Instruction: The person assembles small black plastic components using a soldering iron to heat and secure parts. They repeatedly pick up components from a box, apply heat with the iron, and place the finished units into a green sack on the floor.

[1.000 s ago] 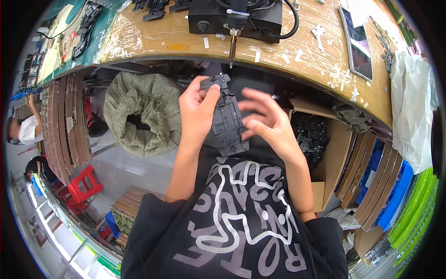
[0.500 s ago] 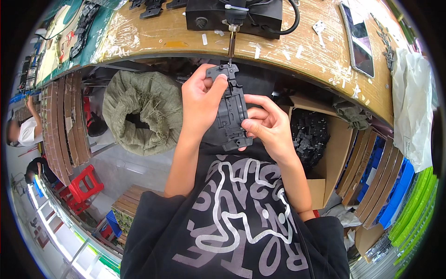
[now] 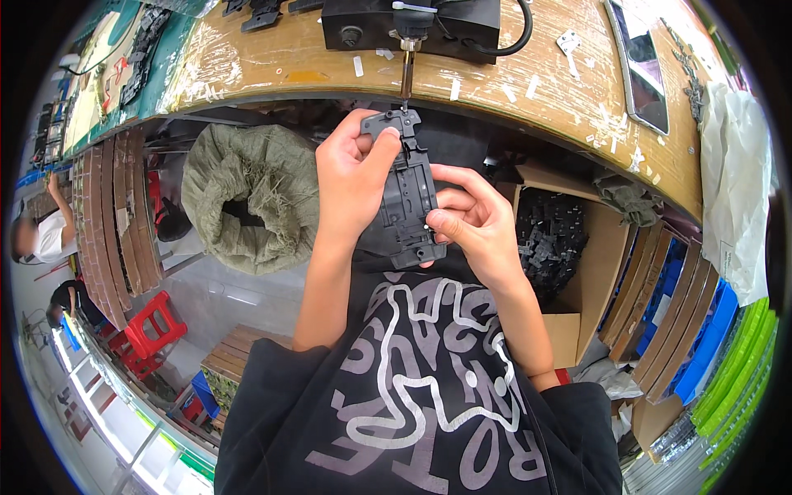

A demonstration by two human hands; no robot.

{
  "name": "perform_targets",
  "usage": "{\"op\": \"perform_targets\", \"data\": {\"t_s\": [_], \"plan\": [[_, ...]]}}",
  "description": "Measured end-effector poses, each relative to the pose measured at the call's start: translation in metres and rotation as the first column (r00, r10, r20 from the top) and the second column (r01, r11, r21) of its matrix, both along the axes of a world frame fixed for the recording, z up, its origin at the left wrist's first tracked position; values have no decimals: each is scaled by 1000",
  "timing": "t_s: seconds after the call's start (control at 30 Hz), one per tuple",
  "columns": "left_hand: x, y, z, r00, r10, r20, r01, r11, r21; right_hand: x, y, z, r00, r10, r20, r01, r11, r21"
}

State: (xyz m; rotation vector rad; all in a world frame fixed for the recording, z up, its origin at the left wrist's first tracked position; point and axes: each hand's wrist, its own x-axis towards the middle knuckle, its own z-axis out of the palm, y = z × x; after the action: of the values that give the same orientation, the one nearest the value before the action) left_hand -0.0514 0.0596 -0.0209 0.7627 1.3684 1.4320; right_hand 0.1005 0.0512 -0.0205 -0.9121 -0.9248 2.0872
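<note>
Between both hands is a long black moulded plastic part (image 3: 407, 194), tilted slightly, in front of the bench edge. My left hand (image 3: 355, 169) grips its upper left corner, thumb pressed on the face. My right hand (image 3: 472, 216) pinches the lower right edge between thumb and fingers. Just above the part's top end points the bit of a powered screwdriver (image 3: 408, 74), fixed bit-down at a black box (image 3: 355, 37) on the bench. The bit tip meets or nearly meets the part's top; I cannot tell whether they touch.
On the wooden bench (image 3: 272, 70) lie a phone (image 3: 642, 70), a small metal plate (image 3: 568, 49) and paper scraps. Below right stands a cardboard box (image 3: 606, 264) of black parts. A rolled-down green sack (image 3: 247, 198) is at left, near a red stool (image 3: 155, 324).
The black part and both hands have shifted very slightly left in the picture, as have the screwdriver and box. My grip stays the same.
</note>
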Motion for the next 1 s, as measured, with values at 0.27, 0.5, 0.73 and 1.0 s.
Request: {"op": "perform_targets", "data": {"t_s": [0.27, 0.5, 0.73, 1.0], "plan": [[0, 1, 2, 1000, 3, -16, -3, 1000, 2, -1, 0, -2, 1000, 0, -15, 0, 1000, -7], [-2, 3, 7, 998, -26, -62, 26, 1000, 1, -4, 1, -1, 1000, -6, -30, 6, 1000, -19], [-3, 3, 3, 999, -3, -38, 2, 1000, -14, -3, 1, -10, 999, 6, -40, -6, 1000, -15], [-4, 6, 2, 997, 5, -73, -6, 1000, -11, -5, 5, -7, 1000, -8, -26, 8, 1000, -7]]}}
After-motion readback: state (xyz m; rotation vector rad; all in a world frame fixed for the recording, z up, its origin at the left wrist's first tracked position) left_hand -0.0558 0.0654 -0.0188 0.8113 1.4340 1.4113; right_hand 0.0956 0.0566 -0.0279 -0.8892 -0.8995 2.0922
